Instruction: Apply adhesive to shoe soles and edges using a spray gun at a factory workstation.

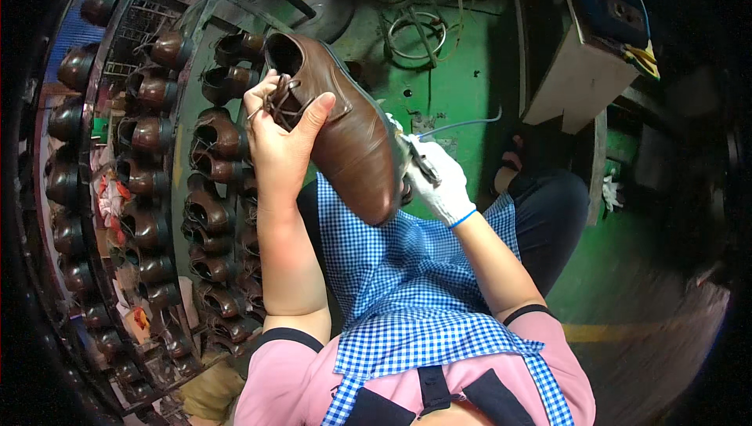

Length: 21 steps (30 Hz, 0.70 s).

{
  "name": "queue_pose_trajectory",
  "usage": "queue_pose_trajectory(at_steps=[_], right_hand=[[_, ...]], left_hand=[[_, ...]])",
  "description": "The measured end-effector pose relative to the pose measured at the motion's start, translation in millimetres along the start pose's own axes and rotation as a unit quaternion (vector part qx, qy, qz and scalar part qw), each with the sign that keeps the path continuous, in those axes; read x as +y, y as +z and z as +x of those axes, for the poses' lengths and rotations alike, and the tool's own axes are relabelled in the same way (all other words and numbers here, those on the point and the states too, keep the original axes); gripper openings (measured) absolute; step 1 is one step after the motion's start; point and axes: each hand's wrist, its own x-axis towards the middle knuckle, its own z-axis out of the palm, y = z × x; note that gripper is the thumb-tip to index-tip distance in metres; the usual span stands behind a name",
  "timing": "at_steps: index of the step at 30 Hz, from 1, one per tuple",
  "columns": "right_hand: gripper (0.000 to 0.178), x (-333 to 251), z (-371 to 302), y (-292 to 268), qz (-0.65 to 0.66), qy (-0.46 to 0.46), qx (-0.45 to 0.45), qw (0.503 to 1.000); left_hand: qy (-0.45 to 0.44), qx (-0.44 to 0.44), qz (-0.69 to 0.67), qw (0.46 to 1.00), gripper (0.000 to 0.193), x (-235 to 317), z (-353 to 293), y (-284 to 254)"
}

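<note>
A brown leather lace-up shoe (354,140) is held up in front of my lap, its opening at the top and its toe pointing down. My bare left hand (283,130) grips it by the laced upper, with the thumb over the side. My right hand (443,184), in a white knit glove with a blue-edged cuff, is closed beside the sole edge. A dark, slim object (423,161) shows at its fingers; its kind is unclear. Near it a thin blue-grey cord or strip (462,123) runs to the right. The shoe hides part of the gloved fingertips.
Metal racks (205,14) with many brown shoes (149,136) stand close on my left. On the green floor (439,89) ahead are a wire-ring stand (419,38) and hoses. A wooden bench (576,85) bearing a blue machine (619,3) stands at the far right.
</note>
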Motion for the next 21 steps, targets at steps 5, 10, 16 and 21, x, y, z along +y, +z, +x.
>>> queue_pose_trajectory(at_steps=[5, 10, 16, 21], right_hand=[[0.033, -8.7, -0.7, -6.9, 0.028, 0.036, -0.049, 0.998], [0.020, -25.0, 0.2, -33.9, 0.234, 0.120, 0.019, 0.965], [0.026, -46.3, 16.7, -48.3, 0.270, -0.013, 0.101, 0.958], [0.025, -55.6, 27.7, -47.4, 0.215, -0.037, 0.069, 0.974]], left_hand=[[-0.035, -0.046, -0.013, 0.998, 0.052, 4.2, -1.4, 3.6], [0.031, -0.040, -0.041, 0.998, 0.049, -1.2, -2.5, 6.5], [0.012, -0.046, -0.064, 0.997, 0.050, 0.1, 0.1, 9.8], [0.024, -0.037, -0.045, 0.998, 0.050, -0.5, -1.9, 6.9]])
